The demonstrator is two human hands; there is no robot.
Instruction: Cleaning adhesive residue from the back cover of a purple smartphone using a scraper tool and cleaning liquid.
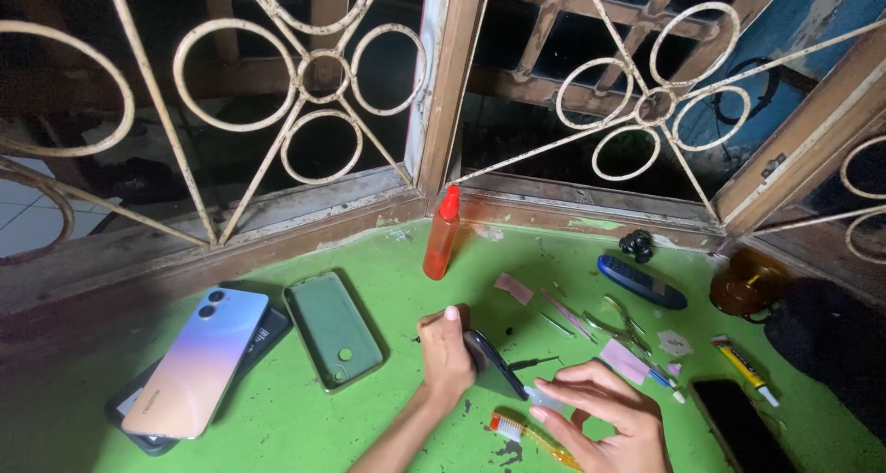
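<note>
My left hand (446, 351) grips a dark phone (492, 362) that stands tilted on its edge on the green table (388, 251). My right hand (604, 416) is at the phone's lower right end, its fingertips pinching a small pale piece (544, 400) against it. A thin dark tool (535, 363) lies just behind the phone. An orange toothbrush (531, 439) lies below my right hand.
An orange squeeze bottle (442, 235) stands at the back. A pastel phone (198, 360) on dark phones and a green phone case (333, 330) lie left. Tweezers (620, 323), pink pads, a blue brush (640, 282), a glue tube (744, 369) and a black phone (741, 427) lie right. Metal window grilles stand behind.
</note>
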